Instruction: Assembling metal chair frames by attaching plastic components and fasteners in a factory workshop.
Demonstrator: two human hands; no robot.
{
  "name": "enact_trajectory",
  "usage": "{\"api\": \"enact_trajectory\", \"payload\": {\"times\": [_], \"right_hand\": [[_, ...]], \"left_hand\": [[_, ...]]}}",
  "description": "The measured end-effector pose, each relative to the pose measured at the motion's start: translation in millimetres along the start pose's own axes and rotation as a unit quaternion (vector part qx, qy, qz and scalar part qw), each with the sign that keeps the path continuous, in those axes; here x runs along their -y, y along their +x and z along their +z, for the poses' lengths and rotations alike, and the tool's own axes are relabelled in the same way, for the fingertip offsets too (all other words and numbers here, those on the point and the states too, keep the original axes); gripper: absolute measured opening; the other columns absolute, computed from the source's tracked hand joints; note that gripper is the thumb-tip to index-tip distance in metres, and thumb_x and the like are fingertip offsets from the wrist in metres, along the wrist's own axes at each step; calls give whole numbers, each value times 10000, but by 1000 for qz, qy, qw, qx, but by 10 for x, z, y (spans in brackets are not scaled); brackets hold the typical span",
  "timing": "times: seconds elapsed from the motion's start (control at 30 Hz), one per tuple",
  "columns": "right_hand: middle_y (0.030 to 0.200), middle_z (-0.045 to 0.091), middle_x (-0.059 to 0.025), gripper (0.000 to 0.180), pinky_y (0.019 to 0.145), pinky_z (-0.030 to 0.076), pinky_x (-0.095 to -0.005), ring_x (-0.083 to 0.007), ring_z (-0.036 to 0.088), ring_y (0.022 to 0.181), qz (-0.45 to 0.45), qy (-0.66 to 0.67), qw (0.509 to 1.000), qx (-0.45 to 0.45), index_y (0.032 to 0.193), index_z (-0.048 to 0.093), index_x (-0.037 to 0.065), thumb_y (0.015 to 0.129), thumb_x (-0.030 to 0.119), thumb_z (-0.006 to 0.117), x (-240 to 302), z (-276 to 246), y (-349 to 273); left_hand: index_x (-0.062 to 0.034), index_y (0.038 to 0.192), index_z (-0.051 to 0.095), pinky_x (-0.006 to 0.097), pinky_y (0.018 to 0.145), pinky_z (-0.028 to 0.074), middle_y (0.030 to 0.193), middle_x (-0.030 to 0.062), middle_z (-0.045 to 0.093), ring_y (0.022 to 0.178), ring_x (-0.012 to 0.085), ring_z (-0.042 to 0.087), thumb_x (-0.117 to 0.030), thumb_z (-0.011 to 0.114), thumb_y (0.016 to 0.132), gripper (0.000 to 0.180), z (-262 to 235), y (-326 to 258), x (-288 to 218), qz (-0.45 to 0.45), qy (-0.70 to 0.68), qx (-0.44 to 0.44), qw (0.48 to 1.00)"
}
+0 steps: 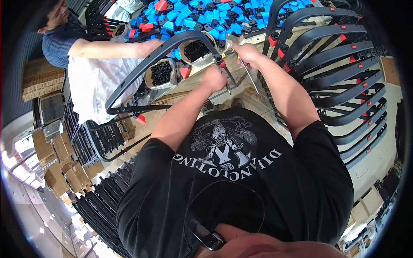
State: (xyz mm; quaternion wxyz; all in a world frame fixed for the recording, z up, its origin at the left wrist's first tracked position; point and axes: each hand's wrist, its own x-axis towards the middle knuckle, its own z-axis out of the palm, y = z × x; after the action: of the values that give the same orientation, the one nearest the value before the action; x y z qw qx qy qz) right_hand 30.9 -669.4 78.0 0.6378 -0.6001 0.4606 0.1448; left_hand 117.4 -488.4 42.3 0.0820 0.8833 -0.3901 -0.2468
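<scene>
A black curved frame point(161, 46) arches over the bench, with small red pieces at its ends. My left hand point(214, 78) is closed at its right-hand end, the fingers wrapped round the bar and partly hidden. Close by, my right hand point(248, 55) is closed round a hand tool point(228, 53) with yellow and black parts; its exact kind is too small to tell. A thin dark rod point(251, 79) slants down below that hand. Beside my left hand are an open bag of black small parts point(161, 74) and another such bag point(195, 50).
Blue, black and red plastic pieces point(185, 17) are heaped at the far side. Stacked black curved frames point(344, 81) crowd the right. At the left, a co-worker point(60, 34) reaches toward the frame beside a white plastic sheet point(99, 81). Cardboard boxes point(56, 150) lie farther left.
</scene>
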Motion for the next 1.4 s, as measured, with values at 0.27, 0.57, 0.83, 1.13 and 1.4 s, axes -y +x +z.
{"api": "enact_trajectory", "payload": {"times": [0.27, 0.57, 0.83, 1.13, 1.4], "right_hand": [[911, 664, -120, 511, 603, 466, -358, -193, 626, 713, -93, 26, 995, -32, 1051, 659, -28, 984, 467, 555, -244, -62, 352], [944, 703, -193, 616, 840, 498, -440, -323, 646, 856, -133, 60, 986, -80, 1083, 691, -62, 987, 524, 525, -463, -93, 509], [770, 672, -153, 583, 683, 483, -380, -228, 625, 713, -58, 71, 992, -85, 831, 694, -40, 978, 494, 514, -170, 58, 140], [721, 659, -141, 514, 680, 499, -427, -259, 649, 680, -50, -7, 998, -49, 935, 658, -67, 991, 428, 532, -81, 28, 116], [1086, 660, -250, 719, 665, 526, -430, -276, 663, 844, -150, -1, 969, -194, 1258, 508, -146, 980, 512, 584, -356, 204, 343]], "left_hand": [[39, 909, 673, 350, 679, 573, 926, 129, 722, 801, 216, 729, -286, 631, 909, 327, -412, -81, 12, -33, -405, 213, 889], [4, 992, 674, 378, 617, 570, 845, 117, 710, 632, 231, 668, -233, 626, 947, 247, -540, -26, -60, -115, -687, 274, 663], [49, 918, 659, 337, 664, 573, 927, 142, 716, 778, 214, 699, -192, 623, 912, 244, -391, 55, -84, -99, -492, 255, 827], [39, 885, 692, 368, 629, 527, 770, 119, 685, 604, 232, 631, -205, 605, 867, 260, -213, 98, -132, 29, -85, 160, 983], [88, 963, 603, 387, 612, 564, 808, 162, 712, 741, 227, 724, -242, 598, 889, 339, -341, -180, -230, -4, -305, 146, 941]]}}
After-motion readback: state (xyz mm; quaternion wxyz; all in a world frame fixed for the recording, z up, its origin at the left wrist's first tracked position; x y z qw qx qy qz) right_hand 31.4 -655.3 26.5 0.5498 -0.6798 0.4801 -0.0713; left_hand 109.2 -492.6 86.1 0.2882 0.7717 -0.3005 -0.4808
